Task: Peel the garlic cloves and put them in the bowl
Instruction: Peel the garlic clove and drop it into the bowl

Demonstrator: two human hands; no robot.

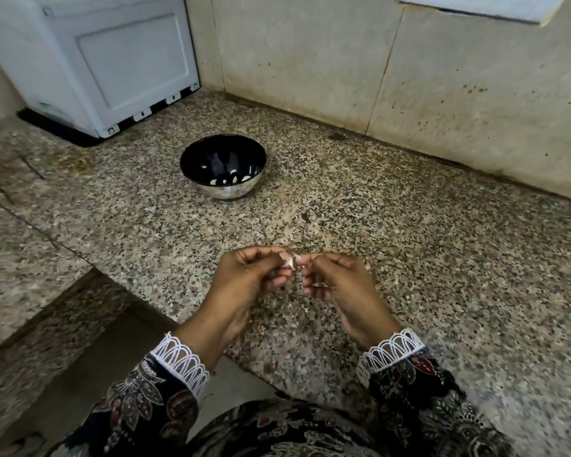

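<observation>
A garlic clove point(290, 260) with pale papery skin sits between my two hands above the speckled granite counter point(426, 258). My left hand point(251, 275) pinches it from the left with curled fingers. My right hand point(333, 278) pinches its right end, fingers curled too. Farther back on the counter stands a dark steel bowl point(223, 164) holding several peeled white cloves point(233, 179). Small bits of skin point(305, 219) lie on the counter between the bowl and my hands.
A white appliance point(89, 61) stands at the back left on a dark base. A stained tiled wall point(409, 77) runs behind the counter. The counter's front edge drops off at the lower left, with a lower ledge point(30, 258) beside it.
</observation>
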